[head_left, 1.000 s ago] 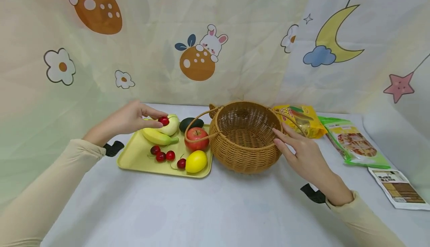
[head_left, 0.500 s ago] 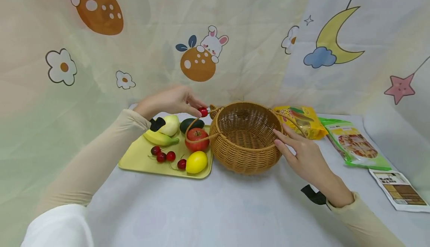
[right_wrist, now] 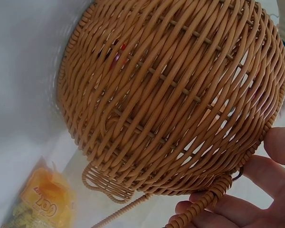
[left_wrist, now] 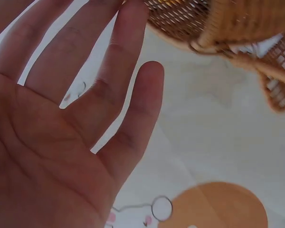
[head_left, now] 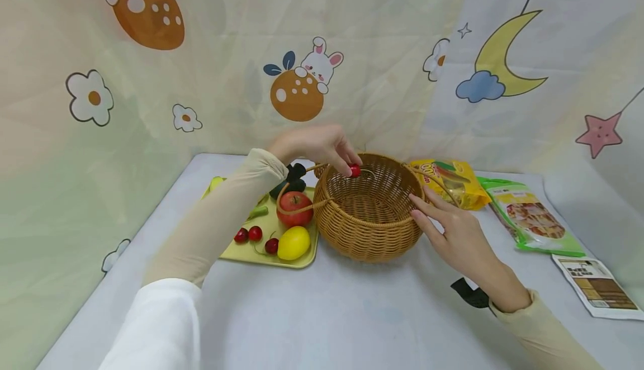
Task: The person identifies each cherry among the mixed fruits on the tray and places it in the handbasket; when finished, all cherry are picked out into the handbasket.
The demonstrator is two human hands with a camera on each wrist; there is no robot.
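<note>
Cherry (head_left: 355, 170), small, round and bright red with a thin pale stem, is pinched between thumb and fingertips of my left hand (head_left: 322, 145), over the mouth of a round brown wicker basket (head_left: 369, 242), toward its far left side. In the left wrist view, that hand's outer fingers spread apart. My hands are well apart: my right hand (head_left: 455, 233) touches the basket's rim on the right, near a coiled wicker handle (right_wrist: 202, 209), thumb and index finger parted; I cannot tell whether it actually grips the rim.

Just left of the basket lies a pale yellow rectangular tray (head_left: 238, 255), bearing a round red apple (head_left: 292, 212), an oval yellow lemon (head_left: 294, 243) and several dark red cherries (head_left: 241, 236). My beige sleeve (head_left: 216, 224) hides part of it. On my right, a glossy yellow packet (head_left: 468, 185) and a green-edged flat packet (head_left: 538, 216) lie on the white tablecloth (head_left: 352, 314).
</note>
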